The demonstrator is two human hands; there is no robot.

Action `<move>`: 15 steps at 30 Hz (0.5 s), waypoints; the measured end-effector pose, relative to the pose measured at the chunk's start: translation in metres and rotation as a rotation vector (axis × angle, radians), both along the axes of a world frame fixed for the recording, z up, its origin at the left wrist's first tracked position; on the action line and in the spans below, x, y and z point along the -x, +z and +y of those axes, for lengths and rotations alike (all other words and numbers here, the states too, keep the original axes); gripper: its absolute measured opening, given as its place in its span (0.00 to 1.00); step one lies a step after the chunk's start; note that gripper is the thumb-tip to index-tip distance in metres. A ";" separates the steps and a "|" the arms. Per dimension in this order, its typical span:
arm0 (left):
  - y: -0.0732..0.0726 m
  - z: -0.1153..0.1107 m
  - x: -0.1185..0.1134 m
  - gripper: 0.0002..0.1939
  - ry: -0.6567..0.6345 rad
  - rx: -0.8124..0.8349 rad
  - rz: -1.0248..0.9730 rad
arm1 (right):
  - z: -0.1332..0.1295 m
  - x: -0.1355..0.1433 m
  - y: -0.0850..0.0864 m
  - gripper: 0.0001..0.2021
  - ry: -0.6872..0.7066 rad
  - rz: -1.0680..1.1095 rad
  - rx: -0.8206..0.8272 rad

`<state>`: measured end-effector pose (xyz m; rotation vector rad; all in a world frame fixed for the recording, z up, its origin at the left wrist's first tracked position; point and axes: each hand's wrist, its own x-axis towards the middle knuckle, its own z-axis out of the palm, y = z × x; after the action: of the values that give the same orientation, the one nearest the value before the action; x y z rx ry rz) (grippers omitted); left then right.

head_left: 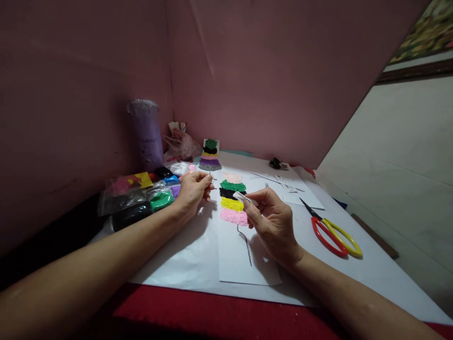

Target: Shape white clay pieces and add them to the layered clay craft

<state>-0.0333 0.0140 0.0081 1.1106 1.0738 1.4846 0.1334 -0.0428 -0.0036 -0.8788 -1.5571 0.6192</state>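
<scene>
My right hand pinches a small white folded strip, like paper or tissue, above a sheet of white paper. Bands of coloured clay lie across that sheet: pale peach, green, black, yellow and pink. A dark curved line runs below the pink band. To the left of the sheet, my left hand is closed, thumb and finger pressed together. Thin dark ends show by its fingertips, too small to name. A second card with coloured bands lies behind.
Scissors with red and yellow handles lie at the right. Bags of coloured clay are heaped at the left, before a purple cylinder. Keys and small paper pieces lie further back. A pink wall rises behind the table.
</scene>
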 end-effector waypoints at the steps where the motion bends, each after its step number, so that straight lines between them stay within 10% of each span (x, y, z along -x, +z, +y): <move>1: 0.001 -0.001 0.000 0.09 -0.036 -0.016 -0.007 | 0.001 0.000 0.000 0.03 0.008 0.003 0.009; 15: 0.001 -0.017 -0.009 0.15 -0.550 -0.049 0.115 | 0.006 0.001 -0.001 0.04 0.117 0.046 0.103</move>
<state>-0.0244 -0.0032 0.0086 1.4029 0.7262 1.0223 0.1328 -0.0372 -0.0045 -0.8478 -1.5541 0.8042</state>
